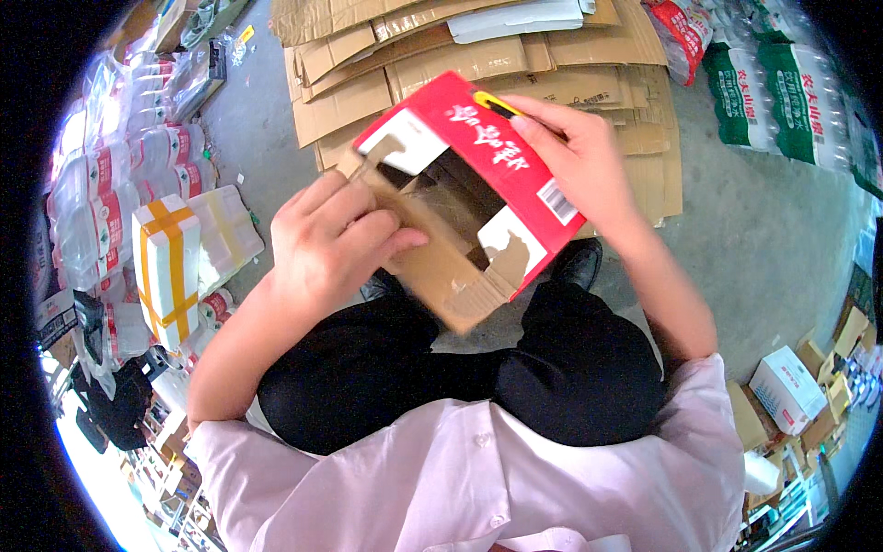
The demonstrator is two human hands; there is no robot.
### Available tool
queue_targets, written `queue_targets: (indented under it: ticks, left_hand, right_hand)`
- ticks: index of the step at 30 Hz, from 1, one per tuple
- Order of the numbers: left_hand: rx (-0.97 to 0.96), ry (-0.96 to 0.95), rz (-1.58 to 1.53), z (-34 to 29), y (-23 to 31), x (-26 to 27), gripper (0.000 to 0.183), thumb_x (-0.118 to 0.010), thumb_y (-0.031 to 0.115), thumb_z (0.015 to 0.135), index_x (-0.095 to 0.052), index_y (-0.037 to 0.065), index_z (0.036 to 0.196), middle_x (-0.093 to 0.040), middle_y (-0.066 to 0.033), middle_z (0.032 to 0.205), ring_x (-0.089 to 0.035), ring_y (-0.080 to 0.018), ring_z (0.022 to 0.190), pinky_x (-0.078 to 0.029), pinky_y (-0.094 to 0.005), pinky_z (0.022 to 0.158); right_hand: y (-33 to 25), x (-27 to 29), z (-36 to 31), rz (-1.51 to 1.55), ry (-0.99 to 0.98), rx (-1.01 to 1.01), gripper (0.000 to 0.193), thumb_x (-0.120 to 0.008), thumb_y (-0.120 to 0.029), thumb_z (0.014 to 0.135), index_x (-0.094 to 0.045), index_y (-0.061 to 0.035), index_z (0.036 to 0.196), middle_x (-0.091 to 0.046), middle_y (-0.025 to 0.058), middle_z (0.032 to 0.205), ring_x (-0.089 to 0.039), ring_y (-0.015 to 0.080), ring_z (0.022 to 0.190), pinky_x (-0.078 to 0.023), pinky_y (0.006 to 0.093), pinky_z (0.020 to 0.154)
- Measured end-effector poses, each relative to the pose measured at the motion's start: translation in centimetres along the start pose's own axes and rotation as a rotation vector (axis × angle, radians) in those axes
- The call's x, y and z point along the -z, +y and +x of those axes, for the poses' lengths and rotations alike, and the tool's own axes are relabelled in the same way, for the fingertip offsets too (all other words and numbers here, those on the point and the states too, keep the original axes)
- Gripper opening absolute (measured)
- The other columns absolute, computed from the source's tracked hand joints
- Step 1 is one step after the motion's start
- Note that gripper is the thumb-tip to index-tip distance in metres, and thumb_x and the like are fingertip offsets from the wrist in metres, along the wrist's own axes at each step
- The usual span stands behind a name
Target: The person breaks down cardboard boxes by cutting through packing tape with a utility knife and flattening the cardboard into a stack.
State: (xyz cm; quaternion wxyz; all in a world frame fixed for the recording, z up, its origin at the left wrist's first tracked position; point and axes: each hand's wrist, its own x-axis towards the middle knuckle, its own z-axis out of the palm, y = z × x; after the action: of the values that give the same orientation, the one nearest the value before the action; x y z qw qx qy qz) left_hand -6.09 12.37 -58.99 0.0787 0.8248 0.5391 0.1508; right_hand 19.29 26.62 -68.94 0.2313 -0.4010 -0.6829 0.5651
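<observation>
A red and white cardboard box (464, 120) is tilted above my knees. Its near side stands open, showing the dark inside and torn brown patches. My left hand (331, 235) is closed, fingers curled at the box's left edge on a brown cardboard flap (441, 262) that hangs toward me. At the upper right of the box, my right hand (579, 152) is closed around a yellow and black utility knife (498, 104). The same hand rests against the red face. Whether the knife's blade is out, I cannot tell.
Flattened brown cardboard (405, 78) is stacked on the floor just ahead. Shrink-wrapped bottle packs (97, 212) and a yellow-taped white foam box (170, 267) stand at left. Green-labelled bottle packs (782, 101) are at far right, a white carton (787, 390) at lower right.
</observation>
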Motion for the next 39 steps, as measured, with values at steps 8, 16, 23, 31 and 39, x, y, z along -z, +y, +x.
queue_targets:
  ticks: [8, 16, 23, 31, 39]
  left_hand:
    - [-0.363, -0.066, 0.050, 2.8, -0.1, -1.2, 0.045, -0.080, 0.027, 0.075, -0.068, 0.010, 0.115, -0.069, -0.0080, 0.116, -0.068, -0.0284, 0.107, -0.057, -0.0434, 0.090]
    - [-0.561, -0.169, 0.145, 0.0, 1.4, -2.1, 0.043, -0.074, 0.028, 0.083, -0.072, 0.009, 0.122, -0.067, -0.0089, 0.139, -0.066, -0.0277, 0.124, -0.055, -0.0501, 0.104]
    - [-0.310, -0.144, 0.302, 0.2, 2.1, -1.7, 0.031, -0.068, 0.024, 0.089, -0.069, 0.005, 0.112, -0.065, -0.0171, 0.141, -0.063, -0.0367, 0.128, -0.051, -0.0543, 0.109]
    - [0.014, -0.096, 0.272, 0.7, 1.9, -1.5, 0.046, -0.074, 0.015, 0.088, -0.064, 0.007, 0.133, -0.061, -0.0178, 0.147, -0.061, -0.0385, 0.131, -0.049, -0.0527, 0.112]
    - [0.233, -0.062, 0.285, 1.8, 0.5, -1.9, 0.047, -0.063, 0.005, 0.096, -0.056, 0.005, 0.142, -0.058, -0.0232, 0.148, -0.058, -0.0432, 0.133, -0.045, -0.0545, 0.115]
  right_hand:
    - [-3.0, -4.3, 1.1, 0.156, -0.192, 0.059, 0.032, -0.061, -0.015, 0.109, -0.069, -0.0042, 0.138, -0.079, 0.0073, 0.104, -0.073, 0.0101, 0.084, -0.062, 0.0278, 0.077]
    - [0.2, -0.3, -0.2, 0.212, -0.024, -0.086, 0.035, -0.060, -0.017, 0.110, -0.065, -0.0048, 0.143, -0.078, 0.0062, 0.103, -0.070, 0.0085, 0.076, -0.060, 0.0244, 0.071]
    - [-0.9, 2.8, -1.8, 0.154, 0.091, -0.103, 0.033, -0.064, -0.014, 0.108, -0.069, -0.0032, 0.138, -0.073, 0.0015, 0.096, -0.062, 0.0051, 0.076, -0.051, 0.0199, 0.068]
    - [-3.7, 5.3, -5.1, -0.190, 0.188, 0.162, 0.029, -0.067, -0.015, 0.106, -0.073, -0.0036, 0.132, -0.071, 0.0021, 0.097, -0.063, 0.0089, 0.087, -0.051, 0.0244, 0.079]
    - [-3.8, 5.7, -7.5, -0.268, 0.103, 0.223, 0.022, -0.077, -0.016, 0.097, -0.080, -0.0038, 0.116, -0.068, 0.0067, 0.086, -0.064, 0.0169, 0.073, -0.048, 0.0305, 0.065]
